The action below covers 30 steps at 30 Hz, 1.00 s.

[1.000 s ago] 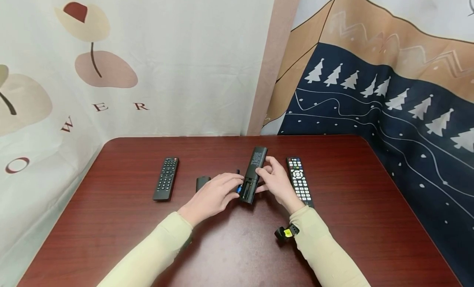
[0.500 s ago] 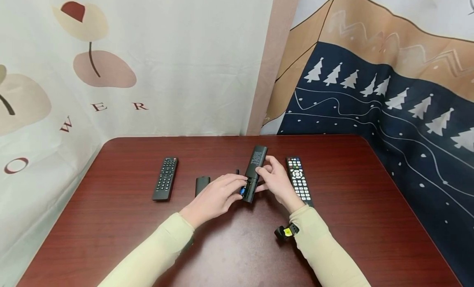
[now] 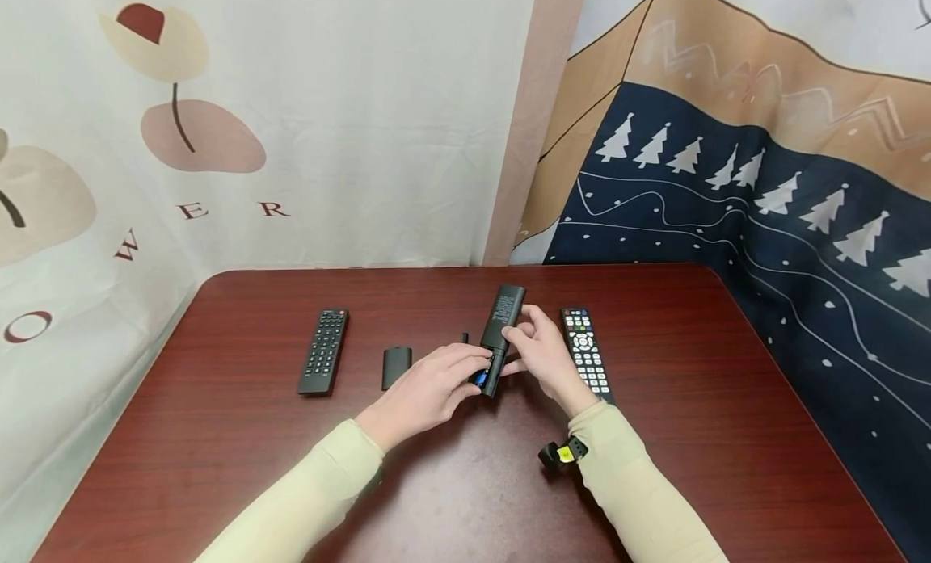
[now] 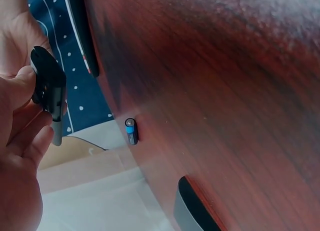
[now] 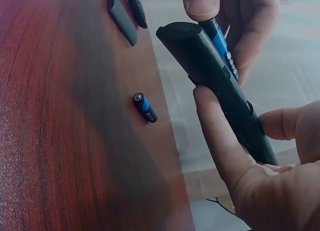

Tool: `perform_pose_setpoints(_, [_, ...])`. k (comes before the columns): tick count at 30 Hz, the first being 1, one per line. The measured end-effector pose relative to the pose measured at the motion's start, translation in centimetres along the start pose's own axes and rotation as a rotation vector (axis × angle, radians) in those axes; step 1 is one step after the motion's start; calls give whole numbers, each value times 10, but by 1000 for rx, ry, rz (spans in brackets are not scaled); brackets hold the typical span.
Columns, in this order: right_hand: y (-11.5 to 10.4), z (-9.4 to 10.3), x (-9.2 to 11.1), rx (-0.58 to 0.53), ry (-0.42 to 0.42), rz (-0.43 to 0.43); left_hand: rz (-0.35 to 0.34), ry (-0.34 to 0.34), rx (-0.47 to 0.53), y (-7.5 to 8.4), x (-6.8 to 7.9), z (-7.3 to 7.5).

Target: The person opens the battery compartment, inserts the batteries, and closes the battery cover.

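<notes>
My right hand (image 3: 541,357) grips a black remote control (image 3: 503,313), its back turned up and its battery bay uncovered. Between the thumb and fingers of my left hand (image 3: 436,381) is a blue-and-black battery (image 5: 219,41), set at the bay near the remote's lower end. In the right wrist view the left thumb covers one end of this battery, and the remote's edge hides part of it. A second battery (image 5: 145,107) of the same look lies on the table, away from both hands. Left of it lies a dark battery cover (image 3: 396,367), just beyond my left hand.
One black remote (image 3: 324,351) lies at the left of the brown table (image 3: 676,466). Another, with white buttons (image 3: 587,353), lies right of my right hand, partly behind the wrist. Printed curtains (image 3: 364,143) hang along the table's far edge. A black wrist camera (image 3: 560,455) sits at my right cuff.
My left hand has moved slightly right with the battery, bringing it from beside the remote to over the bay. More of the cover shows. My right hand has kept its grip.
</notes>
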State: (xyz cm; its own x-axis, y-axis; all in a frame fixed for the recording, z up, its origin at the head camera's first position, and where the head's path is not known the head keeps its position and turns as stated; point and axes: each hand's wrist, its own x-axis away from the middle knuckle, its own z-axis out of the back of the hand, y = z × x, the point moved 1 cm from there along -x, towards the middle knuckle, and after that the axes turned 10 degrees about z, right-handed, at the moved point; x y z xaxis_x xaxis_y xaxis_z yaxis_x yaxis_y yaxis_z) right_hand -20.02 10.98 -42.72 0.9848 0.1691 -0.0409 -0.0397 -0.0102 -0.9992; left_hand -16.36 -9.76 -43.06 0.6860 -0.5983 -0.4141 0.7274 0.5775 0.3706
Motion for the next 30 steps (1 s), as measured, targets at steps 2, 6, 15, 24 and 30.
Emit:
perform_pose_setpoints(2, [0, 0, 0, -2, -3, 0, 0, 2, -6, 0, 1, 0])
perform_pose_setpoints(6, [-1, 0, 0, -4, -9, 2, -13, 13, -18, 1, 1, -2])
perform_pose_setpoints(15, [0, 1, 0, -3, -13, 1, -41, 32, -27, 1, 1, -2])
perform_pose_setpoints(24, [2, 1, 1, -7, -21, -6, -25, 33, 3, 0, -1, -1])
perform_pose_setpoints(30, [2, 1, 1, -8, -37, 4, 25, 20, 36, 0, -5, 2])
